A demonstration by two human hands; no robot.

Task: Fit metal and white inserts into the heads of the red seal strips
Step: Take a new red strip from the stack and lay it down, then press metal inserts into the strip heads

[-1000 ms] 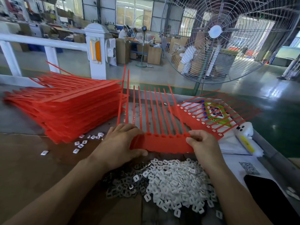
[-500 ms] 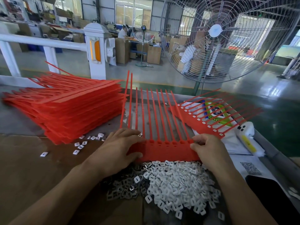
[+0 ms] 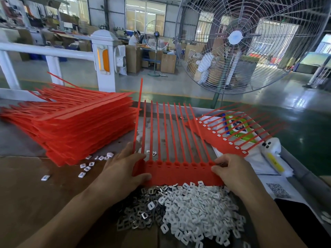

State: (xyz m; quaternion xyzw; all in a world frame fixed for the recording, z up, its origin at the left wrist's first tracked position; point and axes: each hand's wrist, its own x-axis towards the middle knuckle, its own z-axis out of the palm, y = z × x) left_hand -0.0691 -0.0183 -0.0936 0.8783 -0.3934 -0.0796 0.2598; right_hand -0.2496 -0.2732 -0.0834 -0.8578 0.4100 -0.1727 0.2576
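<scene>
Red plastic seal strip sheet (image 3: 179,173) is held flat at the table's near edge, just behind the insert heaps, its tails pointing away from the person. Left hand (image 3: 121,173) grips the sheet's left end, thumb curled over the band, fingers laid across the top. Right hand (image 3: 232,171) pinches the right end, fingers curled onto the head row. Row of heads (image 3: 180,164) is seen as empty round sockets along the band's far side; no inserts are fitted in this sheet yet.

Handling, judged: sheet is light and thin, band fairly stiff, tails (image 3: 172,129) long and whippy, one tail at the left standing higher than the rest. Hold is best taken on the solid band at both ends, as now; tails would flex and snag if grabbed. Surface looks smooth, likely a bit slippery.

White inserts (image 3: 198,215) are heaped loose just in front of the sheet, metal inserts (image 3: 143,217) in a smaller pile touching it on the left. Both are tiny, hard and light, likely fiddly, so fingertip pinching by the edges is called for.

Stack of red sheets (image 3: 75,126) lies well to the left. Finished sheet (image 3: 220,140), white pieces showing in its heads, rests to the right on a printed bag (image 3: 238,126).
</scene>
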